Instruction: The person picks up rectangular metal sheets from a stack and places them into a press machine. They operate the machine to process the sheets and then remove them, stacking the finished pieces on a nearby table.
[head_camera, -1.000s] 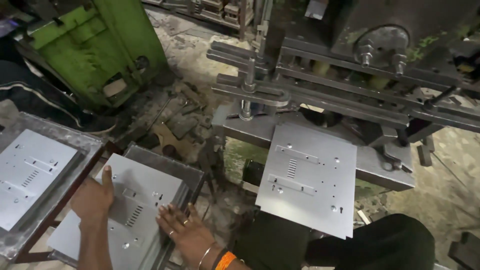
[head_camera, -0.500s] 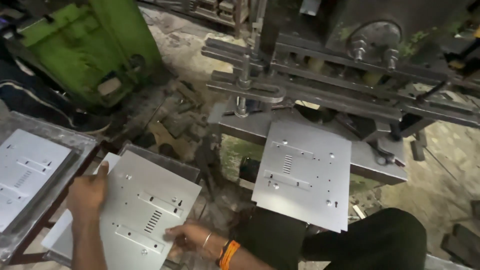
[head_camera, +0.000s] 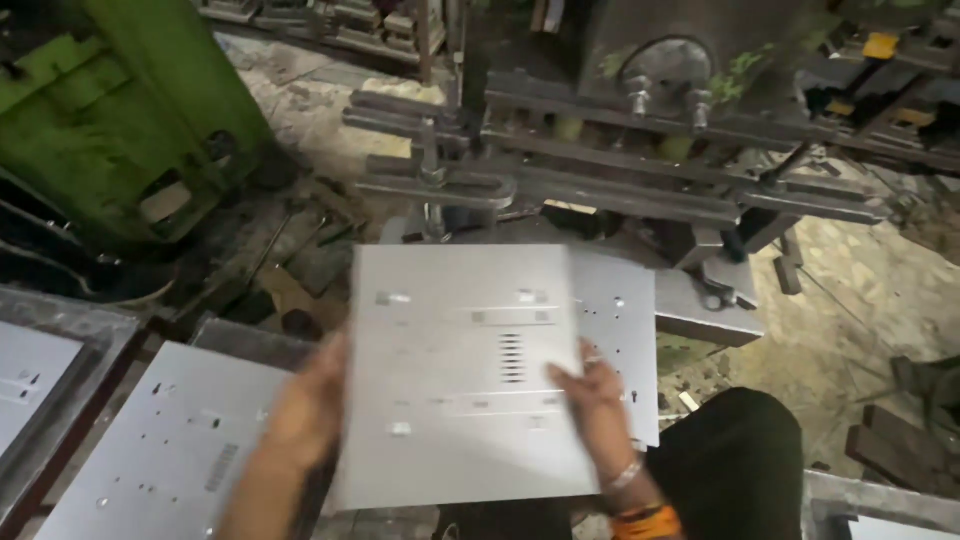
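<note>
I hold a flat grey metal sheet (head_camera: 455, 370) with punched slots and small holes in front of me, blurred by motion. My left hand (head_camera: 310, 405) grips its left edge and my right hand (head_camera: 590, 395) grips its right edge; an orange band sits on the right wrist. The held sheet partly covers another punched sheet (head_camera: 620, 320) that lies on the bed of the dark press machine (head_camera: 640, 150). A stack of similar sheets (head_camera: 170, 450) lies at the lower left in a metal tray.
A green machine (head_camera: 120, 110) stands at the upper left. A further sheet (head_camera: 30, 375) lies in a tray at the far left. Metal scraps (head_camera: 300, 250) litter the dirty floor. My dark-clad knee (head_camera: 740, 460) is at the lower right.
Both hands have lifted a sheet off the lower-left stack and carried it right and up, over the sheet on the press bed. The view has shifted closer.
</note>
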